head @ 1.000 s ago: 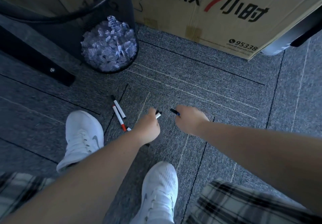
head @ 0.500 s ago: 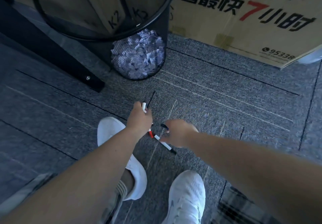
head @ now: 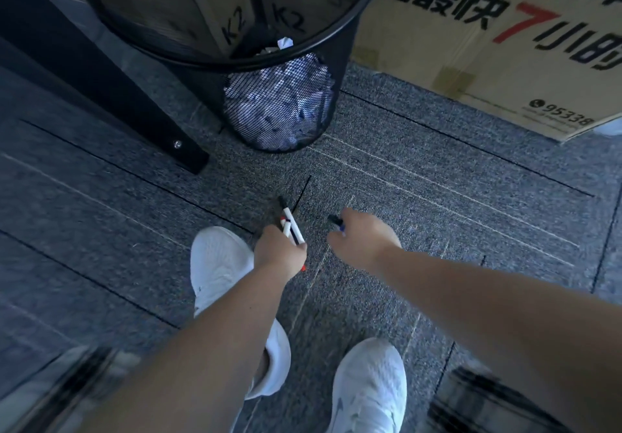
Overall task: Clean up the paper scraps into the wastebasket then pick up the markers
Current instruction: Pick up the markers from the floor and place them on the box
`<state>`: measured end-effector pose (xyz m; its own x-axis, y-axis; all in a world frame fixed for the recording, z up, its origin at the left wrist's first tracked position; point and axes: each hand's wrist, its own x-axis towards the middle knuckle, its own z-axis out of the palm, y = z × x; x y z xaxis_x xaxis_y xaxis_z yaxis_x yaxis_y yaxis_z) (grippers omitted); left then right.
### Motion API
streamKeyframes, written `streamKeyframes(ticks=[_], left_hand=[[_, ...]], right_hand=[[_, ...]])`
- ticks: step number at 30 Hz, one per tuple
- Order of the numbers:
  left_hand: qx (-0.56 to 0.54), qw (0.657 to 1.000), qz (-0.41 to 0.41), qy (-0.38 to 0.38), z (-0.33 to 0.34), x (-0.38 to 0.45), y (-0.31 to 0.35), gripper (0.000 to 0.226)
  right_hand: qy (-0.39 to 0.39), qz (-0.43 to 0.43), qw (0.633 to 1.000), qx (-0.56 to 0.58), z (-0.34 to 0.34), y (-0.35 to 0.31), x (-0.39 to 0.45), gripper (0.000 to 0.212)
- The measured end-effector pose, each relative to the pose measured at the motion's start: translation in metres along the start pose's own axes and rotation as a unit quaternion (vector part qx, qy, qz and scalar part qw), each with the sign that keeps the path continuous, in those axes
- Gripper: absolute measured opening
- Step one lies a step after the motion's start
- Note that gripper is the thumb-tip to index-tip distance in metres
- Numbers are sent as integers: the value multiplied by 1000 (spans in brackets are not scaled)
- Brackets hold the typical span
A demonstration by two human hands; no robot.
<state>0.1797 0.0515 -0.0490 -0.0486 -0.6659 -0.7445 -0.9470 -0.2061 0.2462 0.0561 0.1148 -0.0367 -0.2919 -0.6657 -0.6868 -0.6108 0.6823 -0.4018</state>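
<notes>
Status of work, judged from the present layout: the paper stage appears complete and the marker stage is nearly so. No paper scrap and no loose marker is visible on the grey carpet tile floor (head: 437,197).

Nearest the camera, at the bottom of the frame, two white sports shoes (head: 368,385) stand on the carpet, with blurred plaid fabric in both lower corners.

At centre frame, the left hand (head: 279,249) has its fingers curled around a bundle of white-barrelled markers with black and red caps (head: 290,223). The barrels protrude upward from the fist toward the basket, and one red tip shows below the hand. The exact count in the bundle cannot be determined.

Just right of it, the right hand (head: 365,235) has its fingers closed on a dark-capped marker with a blue detail (head: 336,222); only the end of this marker protrudes at the upper left of the hand. The two hands are near each other but apart.

Further away, in the upper centre of the frame, stands the black wire-mesh wastebasket (head: 346,45). White crumpled paper scraps (head: 279,102) fill its lower part and are visible through the mesh; one scrap shows inside above the rim line.

To the basket's left lies a black furniture leg with a screw (head: 134,102). To the upper right rests a brown cardboard box with printed black and red characters (head: 505,45).
</notes>
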Motion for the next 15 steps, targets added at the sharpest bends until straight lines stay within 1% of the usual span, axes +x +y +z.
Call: streamKeyframes(ticks=[3,6,9,10,12,15], left_hand=[[6,1000,3,-4,4,0,1,39],[41,999,24,-5,3,1,1,33],[55,998,40,-15,2,3,-1,29],[51,998,41,-16,2,3,-1,28],[26,999,41,-16,0,2,0,27],[0,999,40,-16,-7,3,4,25]], right_hand=[[46,-6,999,28,-11,-6,9,13],[56,-10,998,15,-13,-16,19,10],[51,-19,999,-4,-11,-26,26,21],[54,-24,998,-12,-10,-29,28,24],[62,-26,998,-16,-8,-32,31,21],[77,-11,997,-9,-9,-33,32,22]])
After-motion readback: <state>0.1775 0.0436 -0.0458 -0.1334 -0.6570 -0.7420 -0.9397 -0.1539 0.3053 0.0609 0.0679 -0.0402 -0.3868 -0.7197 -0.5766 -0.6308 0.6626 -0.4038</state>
